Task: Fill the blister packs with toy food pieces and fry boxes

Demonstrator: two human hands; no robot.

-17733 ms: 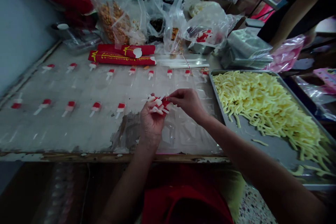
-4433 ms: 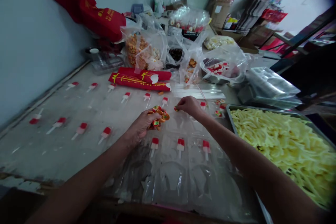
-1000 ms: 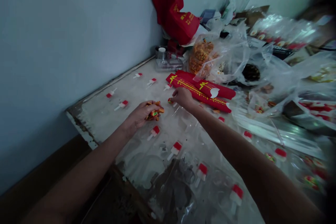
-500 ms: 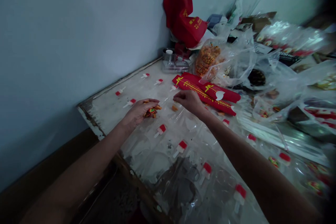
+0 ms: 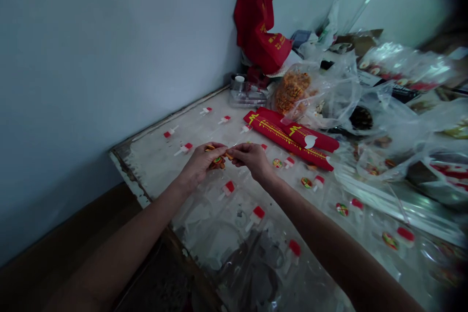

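My left hand [image 5: 201,163] is closed around a handful of small orange pieces [image 5: 218,162], some with colourful round faces. Against its fingertips, my right hand [image 5: 252,158] pinches a small orange piece [image 5: 229,154]. Both hands are above the table, over clear plastic bags laid in rows. Small red-and-white popsicle-shaped pieces lie on or in the bags, such as one popsicle piece [image 5: 228,188] below my left hand. Past my right forearm, a round pizza-like piece [image 5: 306,183] sits beside another popsicle piece [image 5: 319,182].
Two folded red strips [image 5: 288,139] with yellow print lie beyond my right hand. Behind them stand a clear bag of orange pieces [image 5: 292,90] and a clear box [image 5: 248,96]. A red bag [image 5: 258,29] leans on the wall. Piled plastic bags [image 5: 380,117] fill the right side.
My right hand has moved left and down to meet my left hand's fingertips. The view has shifted slightly, and more round pieces show beyond my right forearm.
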